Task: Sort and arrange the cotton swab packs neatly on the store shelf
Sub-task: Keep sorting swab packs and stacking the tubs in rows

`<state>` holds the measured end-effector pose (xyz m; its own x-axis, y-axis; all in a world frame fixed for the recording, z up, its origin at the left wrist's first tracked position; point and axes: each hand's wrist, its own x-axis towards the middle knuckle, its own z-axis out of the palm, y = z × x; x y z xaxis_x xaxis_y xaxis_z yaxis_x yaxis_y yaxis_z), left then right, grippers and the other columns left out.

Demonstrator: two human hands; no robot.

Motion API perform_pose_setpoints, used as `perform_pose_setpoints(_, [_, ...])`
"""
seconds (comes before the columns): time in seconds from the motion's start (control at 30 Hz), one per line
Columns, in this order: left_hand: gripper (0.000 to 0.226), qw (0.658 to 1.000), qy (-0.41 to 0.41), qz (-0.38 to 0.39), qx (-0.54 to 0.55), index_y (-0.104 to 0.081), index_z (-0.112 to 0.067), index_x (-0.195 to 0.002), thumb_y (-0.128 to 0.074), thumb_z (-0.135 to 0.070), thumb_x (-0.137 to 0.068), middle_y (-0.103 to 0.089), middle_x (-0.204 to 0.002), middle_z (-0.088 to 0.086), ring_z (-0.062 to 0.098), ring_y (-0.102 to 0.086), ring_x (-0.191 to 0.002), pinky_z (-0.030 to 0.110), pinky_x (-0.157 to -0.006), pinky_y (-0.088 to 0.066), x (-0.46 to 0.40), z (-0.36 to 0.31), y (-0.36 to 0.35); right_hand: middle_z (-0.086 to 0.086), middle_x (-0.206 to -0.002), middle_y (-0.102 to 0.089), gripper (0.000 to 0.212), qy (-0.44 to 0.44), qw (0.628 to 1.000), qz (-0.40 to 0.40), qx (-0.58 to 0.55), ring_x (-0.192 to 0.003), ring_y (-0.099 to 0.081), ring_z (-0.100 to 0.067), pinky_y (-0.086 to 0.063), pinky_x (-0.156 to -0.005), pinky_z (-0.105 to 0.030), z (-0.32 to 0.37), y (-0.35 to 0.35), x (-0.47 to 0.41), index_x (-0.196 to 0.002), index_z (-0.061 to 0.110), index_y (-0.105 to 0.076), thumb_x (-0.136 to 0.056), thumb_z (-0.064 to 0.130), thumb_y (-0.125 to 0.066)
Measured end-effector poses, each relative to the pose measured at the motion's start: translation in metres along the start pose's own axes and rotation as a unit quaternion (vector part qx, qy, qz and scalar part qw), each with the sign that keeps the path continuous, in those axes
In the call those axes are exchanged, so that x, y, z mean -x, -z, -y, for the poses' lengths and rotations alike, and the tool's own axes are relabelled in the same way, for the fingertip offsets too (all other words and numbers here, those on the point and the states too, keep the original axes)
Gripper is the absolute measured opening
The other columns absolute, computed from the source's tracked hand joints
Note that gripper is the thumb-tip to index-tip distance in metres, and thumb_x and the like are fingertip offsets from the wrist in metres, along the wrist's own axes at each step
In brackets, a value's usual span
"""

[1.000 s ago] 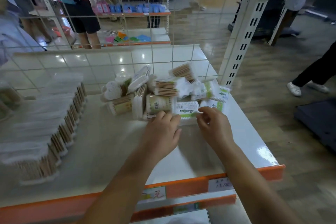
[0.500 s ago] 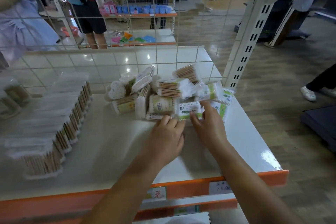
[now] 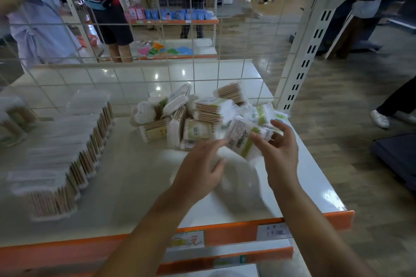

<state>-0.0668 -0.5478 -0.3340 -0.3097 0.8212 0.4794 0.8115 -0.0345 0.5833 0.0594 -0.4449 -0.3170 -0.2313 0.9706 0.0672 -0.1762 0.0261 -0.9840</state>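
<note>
I have a green-striped swab pack (image 3: pixel 244 139) lifted clear of the shelf (image 3: pixel 126 175) in my right hand (image 3: pixel 280 153), thumb across its printed face and the other fingers curled round behind, so the pack stands tilted with its label toward me; I hold it that way, I judge, to read which kind it is before choosing where it goes. My left hand (image 3: pixel 199 170) hovers just beside it, fingers fairly straight and spread, holding nothing, its fingertips reaching toward the near edge of the pack as if to steady or take it, though motion blur keeps me from saying whether they touch. Behind the pack lies the unsorted heap (image 3: pixel 191 114), packs lying across one another at all angles against the wire grid back (image 3: pixel 193 78), some showing wooden stems, some a barcode, some white cotton ends. That jumble is why I pull one at a time from its near right edge. Well apart to the left stands the tidy row (image 3: pixel 65 155), packs on edge, stems facing right, stepped toward the orange front rail (image 3: pixel 225 235). The bare stretch of shelf between row and heap is, I think, where a matching line can start. Most of the sorting looks undone.
</note>
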Motion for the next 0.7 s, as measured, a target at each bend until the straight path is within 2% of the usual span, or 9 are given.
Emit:
perform_pose_setpoints(0.07, [0.041, 0.998, 0.033, -0.046, 0.041, -0.062, -0.011, -0.114, -0.054, -0.031, -0.079, -0.062, -0.103, -0.003, 0.007, -0.054, -0.095, 0.012, -0.083, -0.039, -0.005, -0.005, 0.007, -0.018, -0.099, -0.062, 0.042, -0.006, 0.999, 0.000, -0.044, -0.086, -0.062, -0.022, -0.052, -0.076, -0.037, 0.009, 0.003, 0.000, -0.105, 0.030, -0.053, -0.077, 0.005, -0.072])
perform_pose_setpoints(0.13, [0.042, 0.995, 0.054, -0.052, 0.059, -0.058, -0.015, -0.120, -0.056, -0.029, -0.080, -0.055, -0.104, -0.012, 0.005, -0.052, -0.095, 0.009, -0.082, -0.038, -0.008, -0.012, 0.012, -0.015, -0.099, -0.063, 0.045, -0.002, 0.997, 0.010, -0.070, -0.085, -0.064, -0.019, -0.053, -0.072, -0.031, 0.019, 0.004, 0.002, -0.107, 0.030, -0.052, -0.076, 0.005, -0.071])
perform_pose_setpoints(0.23, [0.049, 0.996, 0.052, -0.026, 0.070, -0.051, -0.020, -0.128, -0.057, -0.026, -0.080, -0.049, -0.110, -0.017, 0.003, -0.048, -0.100, 0.010, -0.084, -0.037, -0.010, -0.021, 0.016, -0.007, -0.099, -0.062, 0.053, 0.006, 0.995, 0.043, -0.088, -0.078, -0.066, -0.011, -0.052, -0.063, -0.022, 0.031, 0.003, 0.005, -0.116, 0.025, -0.048, -0.073, 0.005, -0.072])
perform_pose_setpoints(0.33, [0.054, 0.991, 0.064, 0.031, 0.111, -0.042, -0.032, -0.133, -0.064, -0.024, -0.084, -0.042, -0.114, -0.028, -0.010, -0.042, -0.104, 0.006, -0.089, -0.033, -0.009, -0.026, 0.019, -0.008, -0.108, -0.059, 0.062, 0.017, 0.993, 0.097, -0.057, -0.083, -0.066, -0.013, -0.056, -0.069, -0.030, 0.042, 0.003, 0.010, -0.119, 0.027, -0.048, -0.065, 0.012, -0.073])
perform_pose_setpoints(0.4, [0.056, 0.989, 0.059, 0.046, 0.126, -0.038, -0.045, -0.125, -0.067, -0.021, -0.083, -0.040, -0.114, -0.032, -0.015, -0.039, -0.106, 0.003, -0.087, -0.033, -0.008, -0.027, 0.022, -0.011, -0.111, -0.058, 0.063, 0.026, 0.990, 0.134, -0.031, -0.082, -0.064, -0.017, -0.057, -0.072, -0.037, 0.048, 0.004, 0.013, -0.117, 0.028, -0.049, -0.062, 0.011, -0.073])
perform_pose_setpoints(0.47, [0.050, 0.988, 0.060, 0.047, 0.137, -0.041, -0.050, -0.112, -0.066, -0.023, -0.079, -0.046, -0.110, -0.029, -0.013, -0.044, -0.103, 0.006, -0.084, -0.038, -0.008, -0.029, 0.026, -0.010, -0.109, -0.060, 0.066, 0.029, 0.986, 0.164, -0.017, -0.079, -0.064, -0.016, -0.056, -0.073, -0.039, 0.052, 0.006, 0.015, -0.118, 0.028, -0.048, -0.060, 0.009, -0.073])
perform_pose_setpoints(0.6, [0.020, 0.972, 0.089, 0.119, 0.181, -0.057, -0.037, -0.086, -0.068, -0.027, -0.073, -0.065, -0.085, -0.017, -0.002, -0.058, -0.081, 0.017, -0.072, -0.047, -0.010, -0.032, 0.038, -0.002, -0.100, -0.062, 0.064, 0.019, 0.979, 0.203, -0.002, -0.079, -0.067, -0.014, -0.058, -0.072, -0.036, 0.055, 0.006, 0.017, -0.116, 0.028, -0.051, -0.058, 0.010, -0.072])
perform_pose_setpoints(0.7, [0.010, 0.959, 0.117, 0.144, 0.214, -0.060, -0.029, -0.077, -0.066, -0.030, -0.069, -0.067, -0.075, -0.015, 0.004, -0.063, -0.071, 0.023, -0.065, -0.049, -0.009, -0.029, 0.040, -0.002, -0.100, -0.063, 0.059, 0.021, 0.976, 0.212, 0.040, -0.085, -0.066, -0.023, -0.056, -0.077, -0.040, 0.053, 0.005, 0.018, -0.115, 0.023, -0.054, -0.061, 0.017, -0.075])
